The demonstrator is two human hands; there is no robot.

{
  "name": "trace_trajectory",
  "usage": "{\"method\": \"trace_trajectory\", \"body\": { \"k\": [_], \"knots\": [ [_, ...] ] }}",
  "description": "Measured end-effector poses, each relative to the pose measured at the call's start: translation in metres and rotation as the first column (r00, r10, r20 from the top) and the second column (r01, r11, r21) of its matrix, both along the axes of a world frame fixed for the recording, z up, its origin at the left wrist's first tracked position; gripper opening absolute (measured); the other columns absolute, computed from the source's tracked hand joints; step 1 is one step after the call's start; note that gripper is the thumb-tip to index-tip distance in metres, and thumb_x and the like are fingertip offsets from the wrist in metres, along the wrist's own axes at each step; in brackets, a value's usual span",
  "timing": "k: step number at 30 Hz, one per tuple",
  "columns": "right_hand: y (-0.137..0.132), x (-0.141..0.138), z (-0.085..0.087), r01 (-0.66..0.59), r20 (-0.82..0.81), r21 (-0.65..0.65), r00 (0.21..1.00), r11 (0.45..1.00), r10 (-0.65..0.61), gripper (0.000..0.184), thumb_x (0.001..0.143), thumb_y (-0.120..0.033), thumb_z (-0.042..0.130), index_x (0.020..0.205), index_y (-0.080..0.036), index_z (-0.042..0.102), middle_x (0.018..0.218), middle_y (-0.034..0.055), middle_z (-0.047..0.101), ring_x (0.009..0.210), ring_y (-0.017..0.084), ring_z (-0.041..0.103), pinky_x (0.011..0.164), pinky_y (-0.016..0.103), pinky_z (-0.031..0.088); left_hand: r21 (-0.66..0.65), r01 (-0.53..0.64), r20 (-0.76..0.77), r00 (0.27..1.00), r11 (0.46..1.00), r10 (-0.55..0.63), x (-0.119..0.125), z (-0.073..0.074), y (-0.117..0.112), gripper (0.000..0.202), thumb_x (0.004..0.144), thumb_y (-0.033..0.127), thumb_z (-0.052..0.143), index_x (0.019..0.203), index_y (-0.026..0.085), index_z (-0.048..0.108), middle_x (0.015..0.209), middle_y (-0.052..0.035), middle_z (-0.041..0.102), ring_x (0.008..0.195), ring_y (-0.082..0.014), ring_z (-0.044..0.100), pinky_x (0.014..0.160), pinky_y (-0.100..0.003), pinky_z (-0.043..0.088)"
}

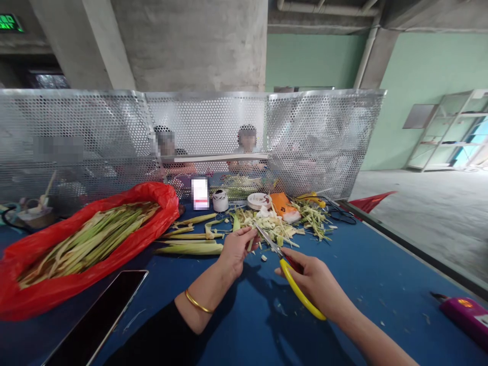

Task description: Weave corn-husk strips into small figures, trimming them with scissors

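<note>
My left hand (235, 249), with a gold bangle on the wrist, pinches a short pale green stalk piece (250, 243) over the blue table (343, 284). My right hand (314, 284) grips yellow-handled scissors (293, 277), whose blades point up-left and meet the stalk piece at my left fingertips. Just beyond lies a heap of cut pale green pieces (269, 223). Several whole stalks (190, 241) lie on the table left of my left hand.
A red plastic bag (57, 284) full of green stalks lies at left, a dark phone (102, 315) in front of it. A perforated metal screen (305, 137) stands behind, with two people beyond it. An orange packet (284, 206), tape rolls and a magenta object (467, 315) are on the table.
</note>
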State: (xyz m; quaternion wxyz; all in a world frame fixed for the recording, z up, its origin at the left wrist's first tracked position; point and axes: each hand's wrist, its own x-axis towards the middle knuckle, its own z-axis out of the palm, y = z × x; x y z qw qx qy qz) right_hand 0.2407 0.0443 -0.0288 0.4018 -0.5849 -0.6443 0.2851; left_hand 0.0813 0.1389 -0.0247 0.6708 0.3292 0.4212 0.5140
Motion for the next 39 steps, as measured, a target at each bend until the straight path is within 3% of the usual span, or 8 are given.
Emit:
{"method": "trace_trajectory", "body": {
  "k": [4, 8, 12, 14, 19, 26, 34, 39],
  "knots": [
    [0.002, 0.001, -0.003, 0.043, 0.001, -0.017, 0.999, 0.999, -0.043, 0.025, 0.074, -0.033, 0.065, 0.092, -0.019, 0.074, 0.068, -0.0018, 0.065, 0.063, 0.019, 0.061, 0.056, 0.023, 0.045, 0.003, 0.006, 0.003, 1.0, 1.0, -0.006, 0.0, 0.002, -0.001, 0.023, 0.058, 0.017, 0.084, 0.074, 0.014, 0.067, 0.072, -0.0037, 0.071, 0.062, -0.0135, 0.066, 0.054, -0.021, 0.049],
    [0.004, 0.003, -0.006, 0.142, -0.147, 0.033, 0.98, 0.989, -0.136, 0.048, 0.072, -0.043, 0.069, 0.11, -0.014, 0.067, 0.074, 0.0013, 0.066, 0.067, 0.018, 0.058, 0.061, 0.024, 0.047, 0.02, 0.02, 0.01, 1.0, 1.0, -0.02, -0.001, 0.004, -0.002, 0.023, 0.062, 0.016, 0.081, 0.077, 0.015, 0.063, 0.074, -0.0036, 0.07, 0.062, -0.0132, 0.067, 0.061, -0.023, 0.052],
    [0.005, 0.005, -0.008, 0.098, -0.257, 0.029, 0.962, 0.995, -0.087, 0.06, 0.075, -0.049, 0.067, 0.121, -0.012, 0.06, 0.066, -0.0009, 0.06, 0.058, 0.015, 0.054, 0.055, 0.023, 0.044, 0.051, 0.051, 0.012, 0.999, 0.997, -0.051, -0.002, 0.006, -0.003, 0.03, 0.062, 0.016, 0.079, 0.084, 0.016, 0.06, 0.076, -0.0041, 0.071, 0.066, -0.0151, 0.069, 0.066, -0.025, 0.053],
    [0.005, 0.006, -0.009, 0.094, -0.255, 0.047, 0.964, 0.994, -0.079, 0.059, 0.074, -0.047, 0.069, 0.12, -0.012, 0.059, 0.071, 0.0004, 0.062, 0.063, 0.015, 0.057, 0.059, 0.024, 0.046, 0.072, 0.054, 0.001, 0.999, 0.996, -0.054, -0.003, 0.007, -0.003, 0.034, 0.059, 0.017, 0.08, 0.087, 0.016, 0.06, 0.076, -0.0031, 0.07, 0.064, -0.0152, 0.068, 0.064, -0.026, 0.051],
    [0.006, 0.008, -0.01, 0.155, -0.136, 0.087, 0.98, 0.984, -0.142, 0.056, 0.074, -0.044, 0.068, 0.121, -0.015, 0.06, 0.091, 0.0061, 0.069, 0.08, 0.021, 0.063, 0.072, 0.028, 0.049, 0.125, 0.007, -0.036, 0.999, 0.992, -0.003, -0.005, 0.004, 0.002, 0.031, 0.05, 0.021, 0.083, 0.074, 0.014, 0.065, 0.063, 0.0007, 0.065, 0.058, -0.0105, 0.061, 0.058, -0.021, 0.044],
    [-0.001, 0.013, 0.008, 0.152, 0.118, 0.069, 0.98, 0.986, -0.159, 0.058, 0.077, -0.049, 0.063, 0.127, -0.019, 0.058, 0.105, 0.0083, 0.07, 0.091, 0.025, 0.064, 0.078, 0.032, 0.049, 0.253, -0.007, -0.103, 0.994, 0.968, 0.034, -0.009, 0.004, 0.008, 0.024, 0.047, 0.027, 0.082, 0.062, 0.014, 0.069, 0.055, 0.0012, 0.059, 0.053, -0.0081, 0.048, 0.049, -0.02, 0.03],
    [-0.007, 0.019, 0.012, 0.047, 0.497, 0.171, 0.858, 0.984, -0.127, 0.048, 0.083, -0.04, 0.057, 0.13, -0.027, 0.055, 0.089, 0.0029, 0.067, 0.062, 0.018, 0.062, 0.059, 0.029, 0.047, 0.382, -0.002, -0.193, 0.978, 0.924, 0.082, -0.018, 0.016, 0.013, 0.026, 0.044, 0.026, 0.083, 0.065, 0.016, 0.073, 0.067, -0.0016, 0.068, 0.066, -0.0137, 0.057, 0.065, -0.024, 0.042],
    [-0.007, 0.017, 0.01, -0.01, 0.588, 0.218, 0.799, 0.976, -0.123, 0.046, 0.084, -0.034, 0.052, 0.129, -0.024, 0.054, 0.088, 0.0046, 0.066, 0.067, 0.019, 0.064, 0.057, 0.029, 0.046, 0.41, -0.028, -0.226, 0.965, 0.911, 0.132, -0.018, 0.015, 0.014, 0.026, 0.043, 0.026, 0.084, 0.064, 0.016, 0.072, 0.066, -0.0011, 0.068, 0.064, -0.014, 0.057, 0.065, -0.024, 0.043]
  ]
}}
